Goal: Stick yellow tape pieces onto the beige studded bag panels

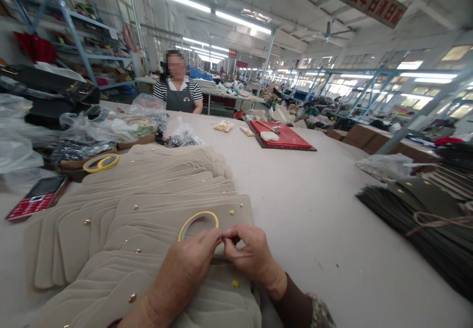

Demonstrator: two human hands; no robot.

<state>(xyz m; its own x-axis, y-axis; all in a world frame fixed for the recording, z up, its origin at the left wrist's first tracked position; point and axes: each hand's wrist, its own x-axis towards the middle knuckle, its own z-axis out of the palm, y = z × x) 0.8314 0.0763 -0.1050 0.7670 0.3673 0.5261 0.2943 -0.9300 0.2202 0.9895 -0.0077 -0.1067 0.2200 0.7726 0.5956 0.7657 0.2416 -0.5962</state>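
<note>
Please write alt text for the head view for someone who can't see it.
Bare left hand and right hand meet, pinching, over overlapping beige panels with metal studs, beside a yellow tape roll; whatever they pinch is too small to tell. Across the pale table is another person in a striped top.

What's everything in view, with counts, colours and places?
table: one, pale, foreground
studded pieces: many, beige, stacked left
tape rolls: two, yellow, left half
phone-like device: one, red and dark, far left
plastic bags: several, clear, back left
gold-filled bags: two, clear, back centre
board: one, red-topped, back centre
tied pieces: many, dark, right
cardboard boxes: several, brown, back right
co-worker: one, grey apron, across table
ceiling lights: several, white, overhead
left hand: one, bare, lower centre
right hand: one, bare, lower centre
</note>
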